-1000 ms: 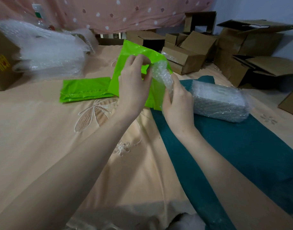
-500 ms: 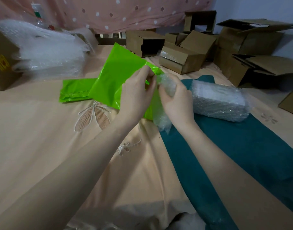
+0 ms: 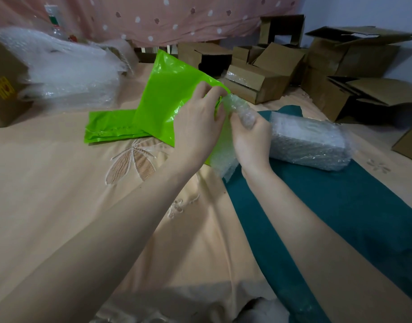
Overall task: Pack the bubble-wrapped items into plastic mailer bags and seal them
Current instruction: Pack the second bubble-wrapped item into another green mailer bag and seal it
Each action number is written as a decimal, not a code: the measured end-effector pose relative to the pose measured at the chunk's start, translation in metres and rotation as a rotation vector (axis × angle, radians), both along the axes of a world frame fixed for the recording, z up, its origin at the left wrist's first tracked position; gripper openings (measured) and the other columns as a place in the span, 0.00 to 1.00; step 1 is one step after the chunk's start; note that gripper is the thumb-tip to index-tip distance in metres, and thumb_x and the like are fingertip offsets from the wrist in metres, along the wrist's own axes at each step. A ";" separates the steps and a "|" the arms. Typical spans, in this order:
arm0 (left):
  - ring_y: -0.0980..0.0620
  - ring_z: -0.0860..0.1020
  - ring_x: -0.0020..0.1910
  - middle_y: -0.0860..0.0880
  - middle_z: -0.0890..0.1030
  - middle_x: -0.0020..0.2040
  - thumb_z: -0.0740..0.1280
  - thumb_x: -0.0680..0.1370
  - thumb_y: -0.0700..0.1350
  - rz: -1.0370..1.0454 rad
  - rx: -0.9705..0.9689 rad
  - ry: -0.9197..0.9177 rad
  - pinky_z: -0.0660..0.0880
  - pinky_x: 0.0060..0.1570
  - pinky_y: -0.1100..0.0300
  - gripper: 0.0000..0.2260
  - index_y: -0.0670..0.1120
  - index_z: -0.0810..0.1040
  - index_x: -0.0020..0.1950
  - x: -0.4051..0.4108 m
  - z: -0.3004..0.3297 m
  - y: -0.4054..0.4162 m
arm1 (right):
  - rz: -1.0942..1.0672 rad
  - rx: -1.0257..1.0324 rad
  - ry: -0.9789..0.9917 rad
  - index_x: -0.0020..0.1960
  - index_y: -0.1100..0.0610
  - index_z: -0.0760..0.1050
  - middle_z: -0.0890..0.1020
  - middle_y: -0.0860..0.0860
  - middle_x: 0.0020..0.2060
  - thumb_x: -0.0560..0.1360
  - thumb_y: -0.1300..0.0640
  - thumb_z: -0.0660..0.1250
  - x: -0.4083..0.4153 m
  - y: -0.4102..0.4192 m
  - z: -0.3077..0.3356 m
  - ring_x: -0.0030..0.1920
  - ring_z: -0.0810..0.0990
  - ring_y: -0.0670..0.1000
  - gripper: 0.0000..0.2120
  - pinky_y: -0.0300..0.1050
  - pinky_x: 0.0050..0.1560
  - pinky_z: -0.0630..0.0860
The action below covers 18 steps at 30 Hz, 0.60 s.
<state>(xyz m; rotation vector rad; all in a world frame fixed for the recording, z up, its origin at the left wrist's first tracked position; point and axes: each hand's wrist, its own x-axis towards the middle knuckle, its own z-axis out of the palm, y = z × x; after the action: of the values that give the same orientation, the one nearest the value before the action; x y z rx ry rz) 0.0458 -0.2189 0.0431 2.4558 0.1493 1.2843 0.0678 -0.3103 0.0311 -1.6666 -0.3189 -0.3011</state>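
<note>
above the bedsheet [image 3: 60,194], green mailer bag [image 3: 167,101] and bubble-wrapped item [image 3: 237,108] in both hands' grip

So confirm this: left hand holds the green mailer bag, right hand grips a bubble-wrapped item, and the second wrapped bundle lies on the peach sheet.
Not quite. The head view shows the second wrapped bundle lying on the teal cloth, not the peach sheet. The left hand does hold the green mailer bag; the right hand grips a bubble-wrapped item.

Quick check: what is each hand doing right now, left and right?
Left hand: fingers pinch the mouth edge of the green mailer bag.
Right hand: fingers curled round the small bubble-wrapped item, holding it at the bag's mouth.
</note>
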 end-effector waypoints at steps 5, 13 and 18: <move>0.43 0.79 0.41 0.47 0.78 0.52 0.62 0.73 0.39 0.000 -0.026 0.035 0.73 0.35 0.48 0.12 0.46 0.79 0.55 0.003 -0.001 0.001 | -0.020 -0.082 -0.062 0.61 0.56 0.77 0.82 0.50 0.56 0.75 0.60 0.61 0.000 0.000 0.000 0.58 0.79 0.51 0.16 0.50 0.62 0.73; 0.43 0.79 0.36 0.47 0.81 0.44 0.62 0.77 0.46 -0.051 -0.071 -0.063 0.75 0.34 0.48 0.10 0.46 0.82 0.49 0.006 -0.005 0.006 | -0.014 -0.145 -0.102 0.56 0.55 0.79 0.84 0.52 0.45 0.75 0.62 0.59 -0.005 0.000 -0.005 0.47 0.79 0.54 0.14 0.49 0.53 0.74; 0.48 0.77 0.35 0.47 0.81 0.45 0.63 0.76 0.40 -0.134 0.126 -0.187 0.72 0.26 0.53 0.08 0.45 0.82 0.47 0.002 -0.013 0.002 | -0.062 -0.130 0.037 0.30 0.48 0.64 0.68 0.44 0.28 0.75 0.66 0.56 0.002 0.001 0.002 0.35 0.68 0.50 0.18 0.42 0.42 0.65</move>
<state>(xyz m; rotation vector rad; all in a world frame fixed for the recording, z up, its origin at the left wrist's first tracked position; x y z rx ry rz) 0.0473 -0.2173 0.0304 2.3850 -0.1459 1.4944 0.0694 -0.3090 0.0330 -1.8105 -0.2639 -0.3000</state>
